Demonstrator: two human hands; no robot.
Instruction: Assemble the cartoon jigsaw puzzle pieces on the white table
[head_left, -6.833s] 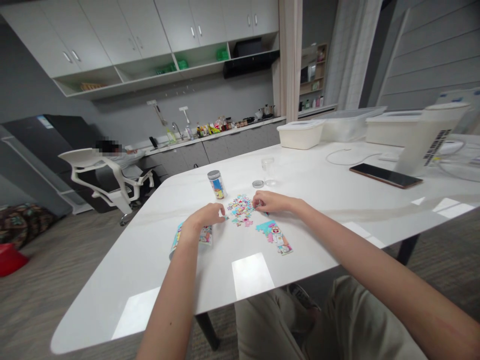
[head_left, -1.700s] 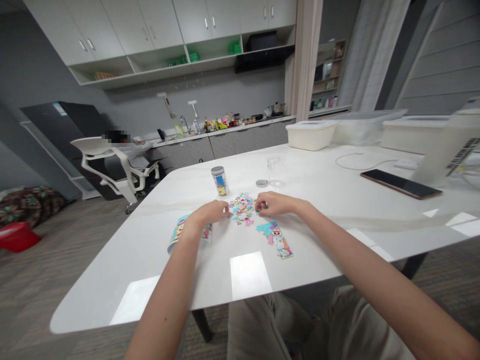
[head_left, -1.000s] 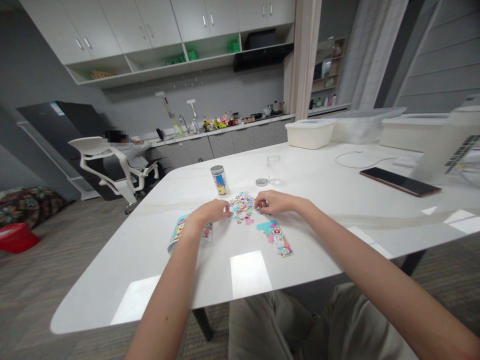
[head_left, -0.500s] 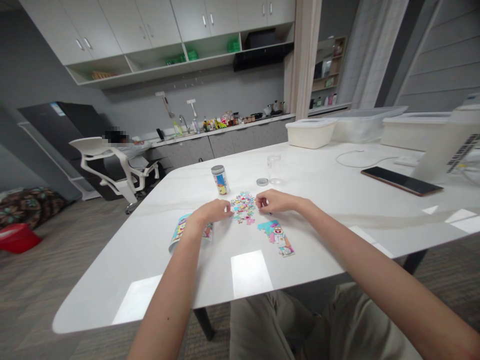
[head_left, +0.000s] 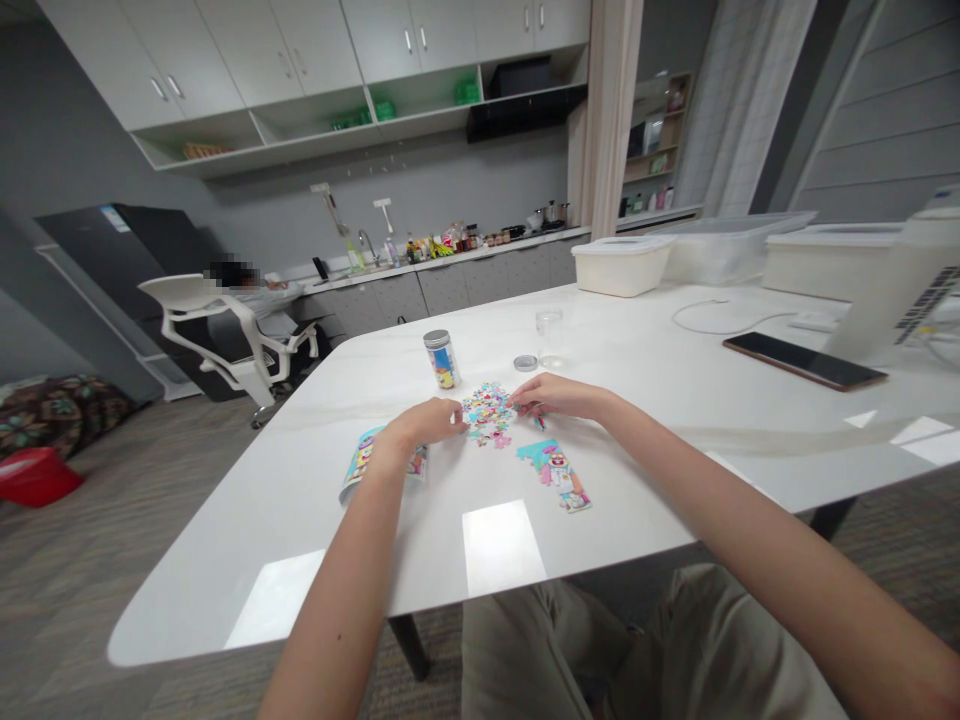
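A loose pile of small, colourful jigsaw puzzle pieces lies on the white table. My left hand rests at the pile's left edge, its fingers loosely curved and apart, with no piece visible in them. At the right edge, my right hand has its fingers stretched towards the pieces. A loose puzzle piece lies just below that hand. Nearer to me is a joined puzzle section with a cartoon figure. A curled printed picture sheet is partly hidden behind my left forearm.
Behind the pile stand a lidded jar with a cartoon label, a metal lid and a clear jar. Farther right are a phone, a cable and storage boxes. A person sits by a white chair at the back left.
My right hand has uncurled and reaches slightly farther left over the pile's edge. The loose piece under it now shows more. My left hand stays nearly still.
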